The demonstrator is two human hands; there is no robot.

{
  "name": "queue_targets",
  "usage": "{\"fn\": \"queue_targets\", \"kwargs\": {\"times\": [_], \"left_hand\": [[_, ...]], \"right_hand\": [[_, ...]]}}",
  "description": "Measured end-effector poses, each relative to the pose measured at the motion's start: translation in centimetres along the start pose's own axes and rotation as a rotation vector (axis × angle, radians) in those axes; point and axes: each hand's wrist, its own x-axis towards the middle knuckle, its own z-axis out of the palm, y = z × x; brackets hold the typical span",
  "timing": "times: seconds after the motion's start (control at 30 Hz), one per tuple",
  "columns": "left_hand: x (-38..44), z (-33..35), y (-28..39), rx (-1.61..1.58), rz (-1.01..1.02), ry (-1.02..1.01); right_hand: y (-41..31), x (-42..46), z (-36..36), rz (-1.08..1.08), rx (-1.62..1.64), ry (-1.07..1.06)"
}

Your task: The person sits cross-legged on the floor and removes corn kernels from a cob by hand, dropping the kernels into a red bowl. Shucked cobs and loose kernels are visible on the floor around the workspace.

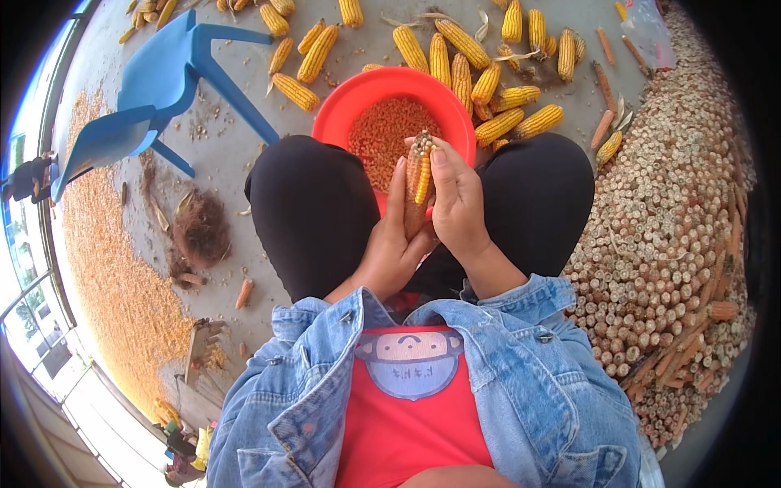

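Between my knees I hold a mostly stripped corn cob (418,183), with a narrow strip of yellow kernels left along its upper face. My left hand (385,247) is wrapped around its lower part, fingers along the side. Near the cob's far tip, my right hand (456,201) grips it, with the thumb against the kernel strip. Below and beyond the hands stands a red plastic basin (334,116). Loose orange-yellow kernels (390,125) cover its bottom. The cob partly hides the basin's near side.
Unshelled corn ears (460,43) lie on the concrete floor beyond the basin. A large stacked pile of bare cobs (665,244) rises at the right. At the left are a blue plastic chair (161,73), spread kernels (110,262) and a clump of corn silk (201,229).
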Motion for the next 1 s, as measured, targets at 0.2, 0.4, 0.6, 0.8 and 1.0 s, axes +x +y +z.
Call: {"fn": "queue_targets", "kwargs": {"times": [0.2,0.4,0.6,0.8,1.0], "left_hand": [[0.0,0.0,0.2,0.072,0.021,0.030],[0.0,0.0,-0.2,0.064,0.021,0.006],[0.2,0.0,-0.1,0.121,0.063,0.000],[0.2,0.0,-0.5,0.110,0.077,0.009],[0.3,0.1,-0.8,0.159,0.179,0.027]], "right_hand": [[0.5,0.0,0.0,0.086,0.146,0.032],[-0.6,0.3,0.1,0.101,0.110,-0.002],[-0.2,0.3,-0.2,0.063,0.221,0.008],[-0.8,0.2,0.0,0.101,0.252,0.027],[-0.5,0.3,0.2,0.053,0.101,0.022]]}}
